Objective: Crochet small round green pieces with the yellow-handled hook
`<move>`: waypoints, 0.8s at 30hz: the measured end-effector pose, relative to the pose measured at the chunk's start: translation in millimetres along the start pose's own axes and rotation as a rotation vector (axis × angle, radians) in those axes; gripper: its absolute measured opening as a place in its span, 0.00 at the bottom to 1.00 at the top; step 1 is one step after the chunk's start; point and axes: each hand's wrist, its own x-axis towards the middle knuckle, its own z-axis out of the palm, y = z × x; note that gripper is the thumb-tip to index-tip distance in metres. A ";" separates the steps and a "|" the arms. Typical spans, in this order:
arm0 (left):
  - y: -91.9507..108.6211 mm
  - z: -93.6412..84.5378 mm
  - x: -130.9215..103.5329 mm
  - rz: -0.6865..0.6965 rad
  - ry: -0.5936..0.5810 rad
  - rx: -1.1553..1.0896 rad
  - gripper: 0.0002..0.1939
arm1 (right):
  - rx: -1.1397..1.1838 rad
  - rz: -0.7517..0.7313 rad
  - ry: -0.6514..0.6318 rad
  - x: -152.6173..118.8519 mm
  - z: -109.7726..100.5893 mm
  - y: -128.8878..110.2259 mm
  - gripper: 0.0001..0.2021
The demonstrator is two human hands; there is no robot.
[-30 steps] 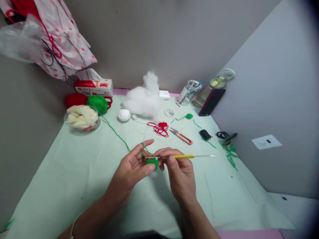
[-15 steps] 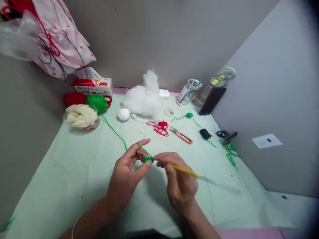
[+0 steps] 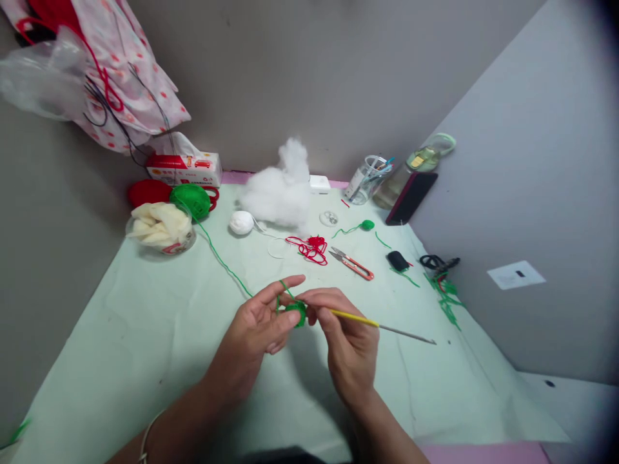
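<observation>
Between thumb and fingers, my left hand (image 3: pixel 256 328) pinches a small piece of green crochet work (image 3: pixel 297 314). Green yarn (image 3: pixel 220 258) runs from the green yarn ball (image 3: pixel 190 202) at the back left and passes over my raised left index finger. My right hand (image 3: pixel 351 341) is closed round a crochet hook (image 3: pixel 355 316) with a yellow grip. One metal end of the hook sticks out to the right; its working end is at the crochet piece, mostly hidden by my fingers.
Beyond my hands lie thread snips (image 3: pixel 353 263), tangled red yarn (image 3: pixel 312 249), a white yarn ball (image 3: pixel 240 222) and fluffy white stuffing (image 3: pixel 275 190). A tub (image 3: pixel 162 229) stands left. A plastic cup (image 3: pixel 367 180), a bottle (image 3: pixel 416 164) and a phone (image 3: pixel 412 198) stand back right.
Both hands have shifted slightly, the left to the right. The crochet piece has turned to show a rounder face. The hook's free end, blurred before, now shows sharply and sits higher.
</observation>
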 end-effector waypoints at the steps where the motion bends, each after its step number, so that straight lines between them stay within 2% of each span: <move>1: -1.3 0.8 -0.1 0.015 0.019 0.016 0.24 | -0.069 -0.042 0.002 -2.5 0.8 0.3 0.12; 3: -2.5 2.3 0.4 0.012 0.044 0.008 0.26 | -0.254 -0.162 -0.014 -8.0 1.0 0.8 0.16; 5: -1.3 3.1 1.9 -0.055 0.031 -0.062 0.24 | -0.409 -0.276 -0.041 -11.5 -1.0 1.3 0.20; 7: 1.6 2.5 4.0 -0.141 0.004 -0.162 0.21 | -0.391 -0.289 -0.016 -10.9 -4.2 1.6 0.19; 10: 5.1 -0.1 6.6 -0.154 0.015 -0.247 0.16 | -0.089 -0.080 0.095 -3.9 -7.8 1.9 0.13; 13: 3.1 -1.8 6.4 -0.068 0.030 -0.147 0.16 | 0.155 0.110 0.070 2.6 -6.9 1.9 0.09; 15: -0.5 -2.4 4.9 -0.008 0.019 -0.016 0.17 | 0.131 0.132 0.036 3.9 -5.3 2.1 0.08; 18: -4.3 -4.2 3.0 0.039 0.028 0.128 0.18 | 0.095 0.167 0.069 3.3 -5.1 4.0 0.08; 24: -2.5 -7.6 3.7 0.059 0.053 0.172 0.19 | 0.294 0.297 0.087 5.0 -8.6 6.9 0.12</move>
